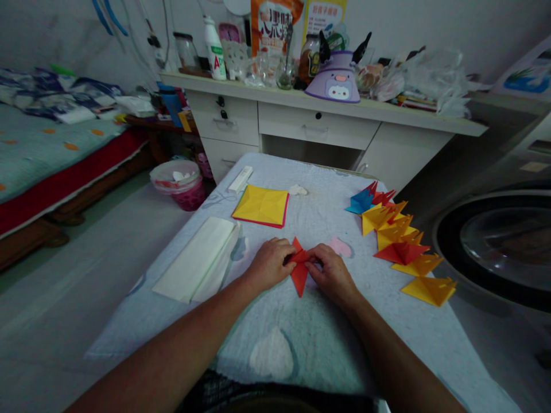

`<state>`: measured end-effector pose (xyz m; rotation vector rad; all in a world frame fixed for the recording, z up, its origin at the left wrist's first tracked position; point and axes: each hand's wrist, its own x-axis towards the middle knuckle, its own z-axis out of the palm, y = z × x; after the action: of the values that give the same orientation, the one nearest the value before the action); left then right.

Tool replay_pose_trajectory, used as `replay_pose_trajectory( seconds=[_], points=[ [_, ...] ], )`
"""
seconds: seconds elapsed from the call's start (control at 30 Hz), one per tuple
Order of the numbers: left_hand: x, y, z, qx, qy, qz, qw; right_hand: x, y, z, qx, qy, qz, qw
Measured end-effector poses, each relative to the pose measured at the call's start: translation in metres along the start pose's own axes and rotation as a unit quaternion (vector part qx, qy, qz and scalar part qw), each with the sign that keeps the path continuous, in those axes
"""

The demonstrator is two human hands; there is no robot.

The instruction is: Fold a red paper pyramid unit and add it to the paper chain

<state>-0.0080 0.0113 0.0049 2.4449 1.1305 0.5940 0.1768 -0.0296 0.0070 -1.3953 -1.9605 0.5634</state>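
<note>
A folded piece of red origami paper (300,279) is held between my two hands over the middle of the cloth-covered table. My left hand (272,263) pinches it from the left with fingers closed. From the right, my right hand (332,271) grips its other side between thumb and fingers. One pointed end sticks up away from me and another points towards me. Beyond my left hand lies a stack of square paper sheets (262,205), yellow on top with red below. Several folded paper pieces (402,252) in yellow, red and blue stand in a row to the right.
Left on the table are a folded white paper (196,261) and a small white box (240,179). A crumpled white scrap (298,190) lies behind the stack. A white desk (318,123) stands beyond, a washing machine (503,223) right, and a pink bin (185,192) on the floor left.
</note>
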Motion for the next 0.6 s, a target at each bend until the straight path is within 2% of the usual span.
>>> replay_pose_trajectory(
  seconds=[0.13, 0.4, 0.6],
  points=[
    [0.000, 0.001, 0.000, 0.001, 0.003, 0.009, 1.000, 0.001, -0.001, 0.001, -0.031, 0.002, -0.008, 0.999],
    [0.000, 0.007, -0.002, -0.139, 0.037, -0.013, 0.989, 0.000, -0.003, 0.003, -0.006, 0.009, -0.002, 1.000],
    [0.000, 0.011, -0.002, -0.161, 0.047, -0.029, 0.985, -0.001, -0.008, -0.002, 0.080, 0.086, -0.010, 0.993]
  ],
)
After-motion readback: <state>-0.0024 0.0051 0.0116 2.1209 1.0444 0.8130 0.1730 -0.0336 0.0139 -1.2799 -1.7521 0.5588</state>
